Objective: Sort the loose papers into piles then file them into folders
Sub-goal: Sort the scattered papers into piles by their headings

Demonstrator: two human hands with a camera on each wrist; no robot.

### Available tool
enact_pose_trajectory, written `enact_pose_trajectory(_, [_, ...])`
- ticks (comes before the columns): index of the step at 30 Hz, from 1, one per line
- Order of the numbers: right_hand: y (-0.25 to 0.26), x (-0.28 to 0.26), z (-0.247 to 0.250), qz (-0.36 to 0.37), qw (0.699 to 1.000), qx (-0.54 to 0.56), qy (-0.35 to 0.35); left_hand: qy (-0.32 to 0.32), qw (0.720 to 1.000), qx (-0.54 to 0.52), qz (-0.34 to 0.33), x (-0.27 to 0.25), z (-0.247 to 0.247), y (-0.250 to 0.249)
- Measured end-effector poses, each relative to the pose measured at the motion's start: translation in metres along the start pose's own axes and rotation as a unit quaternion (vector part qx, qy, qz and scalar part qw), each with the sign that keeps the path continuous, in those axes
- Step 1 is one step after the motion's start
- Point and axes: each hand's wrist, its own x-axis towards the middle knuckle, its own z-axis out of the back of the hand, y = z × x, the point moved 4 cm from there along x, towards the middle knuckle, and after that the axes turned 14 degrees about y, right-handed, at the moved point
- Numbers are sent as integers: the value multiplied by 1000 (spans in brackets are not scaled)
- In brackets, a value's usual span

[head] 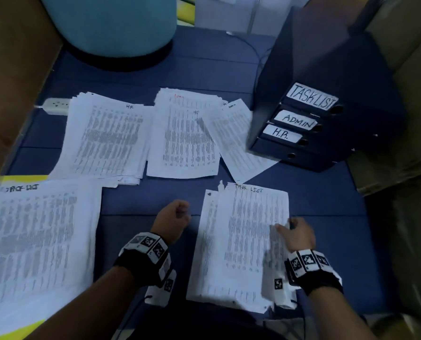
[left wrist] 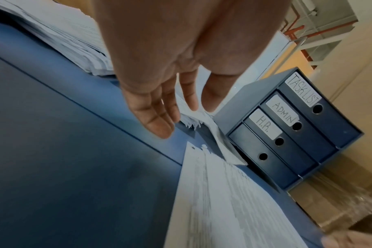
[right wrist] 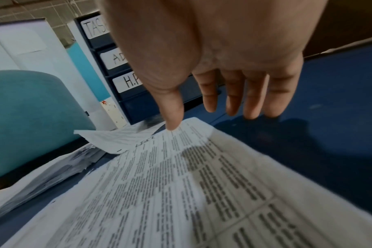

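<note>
right hand (head: 296,235) rests relaxed on the task list pile (head: 244,244), thumb on the top sheet; left hand (head: 174,218) hangs loose beside it, holding nothing. a careless drag could fan the ragged sheets across the blue surface (head: 136,224).

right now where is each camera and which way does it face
Head: looks down on paper piles, both wrists, the left hand and right hand.
Left wrist: along relaxed fingers toward the folder box.
Right wrist: along the thumb touching the task list pile.
All views share the folder box.
</note>
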Motion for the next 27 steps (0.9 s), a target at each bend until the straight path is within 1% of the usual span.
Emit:
enact_pose_trajectory(2, [-12,1,7,4,1000,-5,2,-30,999,42,-9,10,-5,-14])
enact_pose_trajectory(4, [-3,1,8,40,999,-2,12,-65,996,54,-16,19,-2,-29])
enact_pose_trajectory(5, [7,0,8,70,997,-2,21,-84,995,57,-17,23,1,-35])
enact_pose_trajectory(9, [70,-1,-8,156,984,26,76,-160,985,58,-8,34,28,-44])
enact_pose_trajectory(11, [110,-1,-23,191,975,24,107,-185,981,62,12,40,50,-39])
enact_pose_trajectory(13, [151,2,-42,200,971,28,129,-198,978,54,38,44,74,-32])
enact_pose_trajectory(16, [194,16,-76,152,976,52,149,-191,978,25,80,48,100,-23])
enact_pose_trajectory(18, [215,24,-92,120,977,103,142,-168,982,6,83,51,109,-18])
enact_pose_trajectory(20, [229,27,-100,109,968,178,139,-149,986,-17,78,55,117,-11])
enact_pose_trajectory(21, [237,25,-102,119,964,191,140,-144,986,-36,76,57,120,-7])
enact_pose_trajectory(22, [245,21,-100,141,965,174,137,-141,985,-62,72,57,123,-3])
enact_pose_trajectory(24, [264,7,-95,218,958,132,130,-140,979,-136,53,59,127,0])
enact_pose_trajectory(26, [283,-15,-88,287,942,111,135,-125,969,-210,39,61,129,0])
enact_pose_trajectory(27, [292,-26,-84,311,931,125,144,-117,964,-236,34,62,130,1])
